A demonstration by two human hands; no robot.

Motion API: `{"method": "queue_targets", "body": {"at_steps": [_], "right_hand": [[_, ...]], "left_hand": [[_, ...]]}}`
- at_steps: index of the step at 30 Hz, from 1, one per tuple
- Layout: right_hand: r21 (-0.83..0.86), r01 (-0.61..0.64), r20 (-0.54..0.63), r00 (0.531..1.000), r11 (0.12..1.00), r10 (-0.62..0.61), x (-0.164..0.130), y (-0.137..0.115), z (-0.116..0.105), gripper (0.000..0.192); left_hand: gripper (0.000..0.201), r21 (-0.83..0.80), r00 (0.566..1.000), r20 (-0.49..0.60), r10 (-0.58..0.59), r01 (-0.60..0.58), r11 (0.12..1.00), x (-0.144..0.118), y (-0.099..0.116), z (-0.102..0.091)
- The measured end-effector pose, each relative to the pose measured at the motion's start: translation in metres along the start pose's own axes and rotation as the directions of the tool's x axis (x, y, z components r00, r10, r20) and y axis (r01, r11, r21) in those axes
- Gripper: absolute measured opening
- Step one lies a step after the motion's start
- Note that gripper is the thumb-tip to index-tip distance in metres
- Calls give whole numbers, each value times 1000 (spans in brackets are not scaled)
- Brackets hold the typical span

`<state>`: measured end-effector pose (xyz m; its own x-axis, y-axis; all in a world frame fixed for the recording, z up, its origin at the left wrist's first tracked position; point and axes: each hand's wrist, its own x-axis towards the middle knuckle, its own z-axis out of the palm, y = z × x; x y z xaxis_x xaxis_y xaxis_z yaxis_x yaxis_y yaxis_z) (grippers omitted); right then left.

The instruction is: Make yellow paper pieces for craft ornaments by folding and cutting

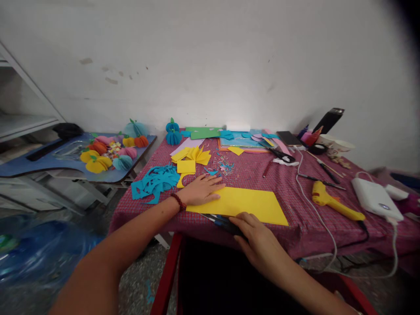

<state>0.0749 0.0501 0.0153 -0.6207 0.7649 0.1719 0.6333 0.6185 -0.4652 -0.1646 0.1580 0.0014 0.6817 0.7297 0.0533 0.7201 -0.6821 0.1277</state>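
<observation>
So I've got this big flat rectangular sheet of yellow paper (243,204) lying near the front edge of my worktop (295,192), which has a red-and-purple checked cloth over it. My left hand (201,190) is pressed flat on the sheet's left end, fingers spread and straight, holding nothing, just pinning it down. My right hand (259,238) is at the sheet's near edge, fingers curled over a dark blue-handled tool (220,221) that pokes out left of it; can't tell exactly what it is or how tightly I've got it.

Left of the yellow sheet sits a heap of teal paper offcuts (155,181). Behind the sheet there's a stack of small folded yellow paper squares (192,157) and some tiny scraps. Off to the right of the sheet lies a yellow glue gun (331,202) with its black cord, and further right a white power bank (376,197). Far left of the sheet, on a separate blue board (29,164), are colourful paper pumpkins (110,153).
</observation>
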Motion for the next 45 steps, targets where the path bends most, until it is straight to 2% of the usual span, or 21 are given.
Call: {"method": "queue_targets", "body": {"at_steps": [18,25,29,32,34,36,38,40,42,43,45], "right_hand": [[-41,23,5,1000,999,-23,27,-19,13,35],[-14,29,4,1000,999,-29,24,-16,13,33],[-28,28,45,999,999,-27,28,-31,13,34],[90,103,120,986,991,-114,16,-34,3,39],[173,121,102,985,977,-140,3,-19,-11,42],[159,50,-38,998,986,-45,-8,12,-30,39],[52,-78,-244,966,996,88,-17,53,-51,34],[-82,-247,-352,914,966,203,-25,97,-69,36],[-173,-347,-379,887,922,263,-31,134,-81,36],[-205,-375,-382,881,904,279,-34,148,-85,36],[-254,-402,-366,882,880,298,-38,165,-88,35]], "left_hand": [[61,-10,1000,-3,-4,4,1000,0,2,-1],[61,-14,1000,-26,4,-5,1000,-1,1,2],[58,-15,999,-33,-8,8,1000,-1,1,2],[58,-24,1000,-26,-10,9,1000,-1,0,2],[58,-42,1000,-23,-14,14,999,-2,-1,2],[58,-68,998,-50,-29,25,997,-4,-2,-1],[57,-98,988,-149,-42,27,995,-7,-4,-5],[53,-130,947,-318,-44,3,991,-9,-4,-9],[44,-154,877,-470,-98,27,988,-10,-1,-12],[37,-155,853,-509,-117,43,987,-10,3,-13],[29,-143,887,-453,-85,22,989,-8,17,-13]]}}
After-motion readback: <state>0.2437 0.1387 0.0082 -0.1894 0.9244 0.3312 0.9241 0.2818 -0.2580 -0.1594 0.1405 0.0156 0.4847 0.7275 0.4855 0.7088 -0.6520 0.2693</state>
